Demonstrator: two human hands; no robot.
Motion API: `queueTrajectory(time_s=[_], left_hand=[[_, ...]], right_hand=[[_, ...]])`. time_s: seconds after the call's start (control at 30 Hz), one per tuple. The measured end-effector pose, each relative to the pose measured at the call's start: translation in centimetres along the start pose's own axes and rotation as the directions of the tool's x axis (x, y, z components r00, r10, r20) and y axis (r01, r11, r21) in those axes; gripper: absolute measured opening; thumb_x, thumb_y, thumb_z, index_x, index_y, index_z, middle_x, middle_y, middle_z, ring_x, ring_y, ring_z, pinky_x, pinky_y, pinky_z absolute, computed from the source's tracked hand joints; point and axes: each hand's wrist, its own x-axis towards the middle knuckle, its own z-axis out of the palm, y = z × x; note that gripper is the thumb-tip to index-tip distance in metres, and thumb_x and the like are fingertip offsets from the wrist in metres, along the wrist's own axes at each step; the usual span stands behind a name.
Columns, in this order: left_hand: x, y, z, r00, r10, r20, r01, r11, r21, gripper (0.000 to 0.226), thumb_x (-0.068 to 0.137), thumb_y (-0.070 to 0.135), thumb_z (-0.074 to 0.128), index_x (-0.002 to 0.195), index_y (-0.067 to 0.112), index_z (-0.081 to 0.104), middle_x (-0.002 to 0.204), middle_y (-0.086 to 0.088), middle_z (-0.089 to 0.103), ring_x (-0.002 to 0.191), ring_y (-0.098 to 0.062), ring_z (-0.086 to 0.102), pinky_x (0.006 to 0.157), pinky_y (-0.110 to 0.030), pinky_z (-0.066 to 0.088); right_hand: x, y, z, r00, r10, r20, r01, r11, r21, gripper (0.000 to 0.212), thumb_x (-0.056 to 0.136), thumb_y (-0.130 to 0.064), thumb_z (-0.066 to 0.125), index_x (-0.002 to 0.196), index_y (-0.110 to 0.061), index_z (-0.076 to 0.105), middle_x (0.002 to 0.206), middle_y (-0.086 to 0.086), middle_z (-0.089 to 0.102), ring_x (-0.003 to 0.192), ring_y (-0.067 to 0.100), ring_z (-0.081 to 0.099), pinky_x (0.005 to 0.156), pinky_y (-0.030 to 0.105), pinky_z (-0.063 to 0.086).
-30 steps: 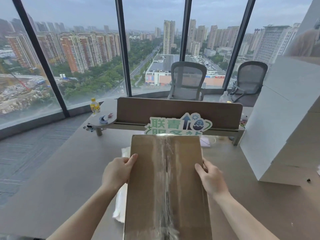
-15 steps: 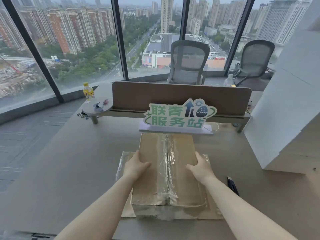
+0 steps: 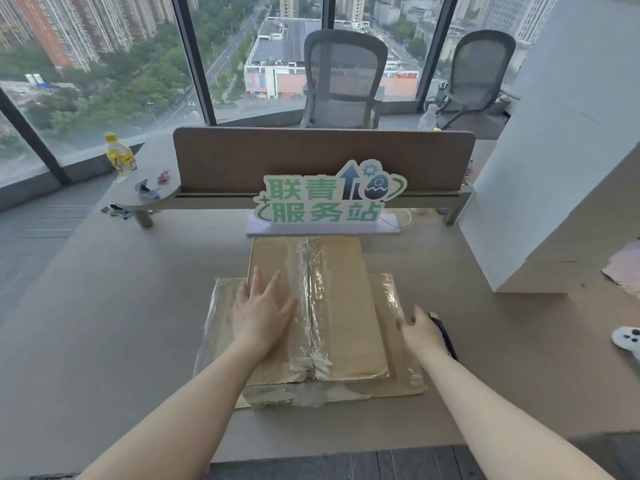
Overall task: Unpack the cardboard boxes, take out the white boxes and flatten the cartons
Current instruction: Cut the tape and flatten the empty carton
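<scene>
Grey bench [image 3: 104,323]: taped carton [image 3: 343,306] atop flattened one; left hand [image 3: 259,313] flat, right hand [image 3: 420,332] loose, holding nothing. Risk: carton sliding.

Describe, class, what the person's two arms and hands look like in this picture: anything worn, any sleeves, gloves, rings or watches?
Both forearms are bare right up to the bottom edge of the picture; no sleeve shows. The left hand and right hand wear no gloves. No watch, bracelet or ring shows on the visible parts of the wrists and fingers. There are no marks or tattoos to be seen.
</scene>
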Motion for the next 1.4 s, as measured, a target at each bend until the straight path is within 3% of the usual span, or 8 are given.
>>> queueTrajectory(time_s=[0.37,0.5,0.67,0.8,0.9,1.03,1.27,1.4], left_hand=[[1.0,0.9,1.2,0.999,-0.054,-0.006,0.054,0.975,0.217,0.070,0.091,0.073,0.025,0.153,0.047,0.005,0.165,0.010,-0.009,0.151,-0.029,-0.004,0.122,-0.045,0.011],[1.6,1.2,1.3,0.997,-0.076,-0.025,0.079,0.973,0.217,0.070,0.090,0.074,0.026,0.153,0.046,0.009,0.165,0.010,-0.006,0.151,-0.025,-0.007,0.123,-0.043,0.009],[1.2,1.1,1.3,0.997,-0.062,-0.040,0.070,0.972,0.226,0.072,0.089,0.074,0.027,0.153,0.044,0.016,0.165,0.011,0.001,0.152,-0.024,-0.005,0.121,-0.044,0.016],[1.9,1.9,0.3,0.988,-0.056,-0.146,0.070,0.993,0.097,0.066,0.083,0.064,0.035,0.140,0.034,0.046,0.151,0.004,0.037,0.146,-0.024,0.018,0.118,-0.039,0.020],[5.5,2.6,-1.1,0.969,-0.075,-0.236,0.089,0.995,0.049,0.054,0.093,0.047,0.046,0.141,0.023,0.047,0.147,-0.002,0.043,0.142,-0.023,0.025,0.116,-0.038,0.023],[10.7,2.8,-2.5,0.990,-0.038,-0.137,0.052,0.994,0.100,0.058,0.099,0.047,0.039,0.153,0.028,0.028,0.163,-0.001,0.018,0.151,-0.024,0.010,0.121,-0.043,0.015],[13.5,0.7,-0.9,0.999,0.010,-0.036,-0.006,0.994,0.113,0.069,0.095,0.066,0.031,0.155,0.033,0.020,0.164,0.004,0.013,0.151,-0.023,0.010,0.120,-0.045,0.018],[13.9,0.4,-0.5,0.998,0.012,-0.067,-0.009,0.999,0.044,0.067,0.092,0.067,0.038,0.149,0.035,0.029,0.161,0.006,0.021,0.147,-0.022,0.017,0.113,-0.043,0.029]], right_hand=[[6.9,8.7,-2.0,0.985,0.153,-0.075,-0.170,0.889,-0.425,0.038,0.097,-0.022,0.037,0.131,-0.013,0.051,0.124,0.016,0.056,0.116,0.035,0.054,0.094,0.039,0.048],[8.2,10.1,-2.1,0.989,0.144,0.015,-0.130,0.929,-0.347,0.031,0.096,-0.040,0.030,0.105,-0.023,0.055,0.089,0.009,0.062,0.072,0.028,0.064,0.063,0.034,0.057],[9.5,5.8,-3.4,0.990,0.027,0.140,-0.007,0.990,-0.138,0.018,0.092,-0.021,0.046,0.107,-0.023,0.054,0.097,0.005,0.064,0.083,0.028,0.060,0.073,0.032,0.048],[10.1,-3.2,-4.6,0.941,-0.272,0.203,0.264,0.962,0.067,0.037,0.092,-0.018,0.052,0.123,-0.038,0.052,0.110,-0.009,0.066,0.099,0.022,0.063,0.079,0.034,0.048],[10.6,-9.7,-4.5,0.853,-0.458,0.250,0.493,0.865,-0.097,0.027,0.096,-0.038,0.050,0.123,-0.041,0.052,0.108,-0.008,0.068,0.095,0.022,0.063,0.082,0.041,0.053],[10.5,-16.8,-2.6,0.690,-0.628,0.360,0.722,0.561,-0.406,0.043,0.100,-0.043,0.046,0.142,-0.040,0.043,0.127,-0.004,0.065,0.109,0.024,0.062,0.080,0.036,0.054],[12.1,-24.3,2.0,0.628,-0.530,0.570,0.767,0.295,-0.570,0.044,0.100,-0.041,0.041,0.144,-0.046,0.041,0.143,-0.008,0.053,0.122,0.025,0.055,0.085,0.040,0.054],[12.8,-26.8,2.8,0.586,-0.434,0.684,0.805,0.216,-0.553,0.035,0.096,-0.040,0.048,0.129,-0.050,0.054,0.127,-0.013,0.063,0.108,0.020,0.060,0.081,0.038,0.055]])
